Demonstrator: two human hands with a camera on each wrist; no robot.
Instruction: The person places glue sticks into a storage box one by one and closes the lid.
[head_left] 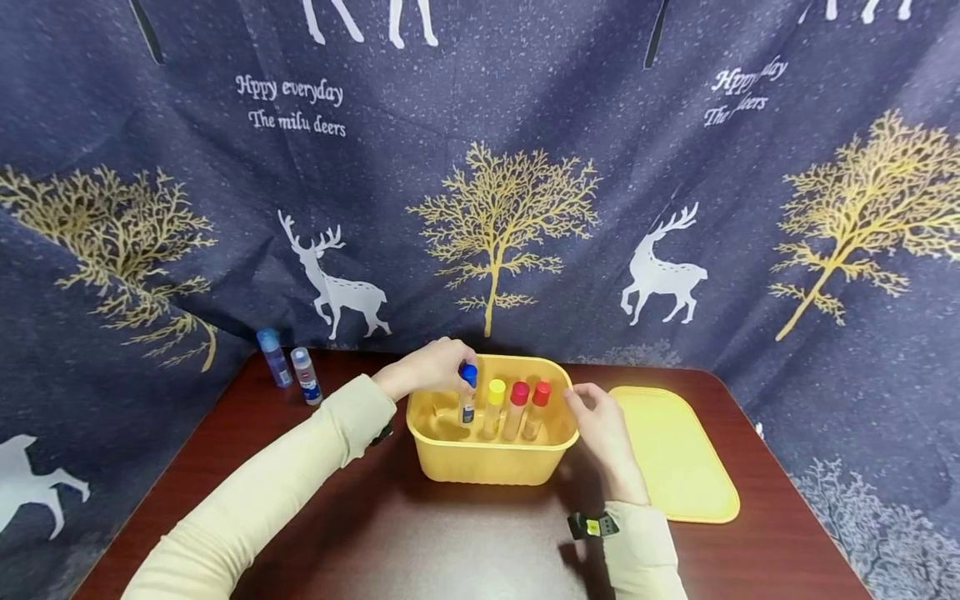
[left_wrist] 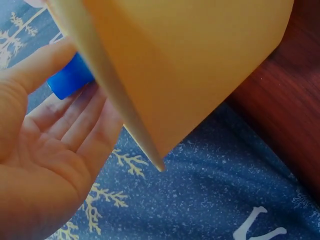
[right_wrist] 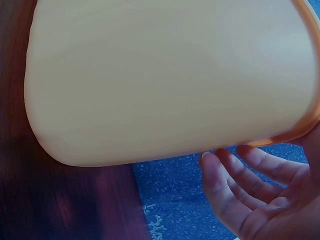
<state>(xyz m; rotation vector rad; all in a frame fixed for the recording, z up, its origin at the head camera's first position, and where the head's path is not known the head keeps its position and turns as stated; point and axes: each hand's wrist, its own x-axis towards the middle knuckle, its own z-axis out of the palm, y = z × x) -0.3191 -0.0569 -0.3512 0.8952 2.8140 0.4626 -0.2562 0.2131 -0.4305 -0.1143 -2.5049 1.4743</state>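
Observation:
My left hand [head_left: 444, 364] reaches over the left side of a yellow plastic bin [head_left: 487, 463] and pinches the blue cap [left_wrist: 71, 77] of a clear, tube-shaped bottle [head_left: 467, 408]. This bottle stands nearly upright inside the bin, its label facing the front. To its right, in a row, are a yellow-capped bottle [head_left: 493, 408] and two red-capped ones, the nearer red-capped bottle [head_left: 516, 408] and the farther red-capped bottle [head_left: 537, 408]. My right hand [head_left: 602, 421] holds the bin's right rim, its fingers bent close to the wall in the right wrist view.
A flat yellow lid [head_left: 675, 458] lies right of the bin on the dark red table [head_left: 360, 517]. At the back left stand a blue bottle [head_left: 275, 358] and a clear, labelled bottle [head_left: 306, 377]. A blue patterned cloth [head_left: 525, 108] hangs behind the table.

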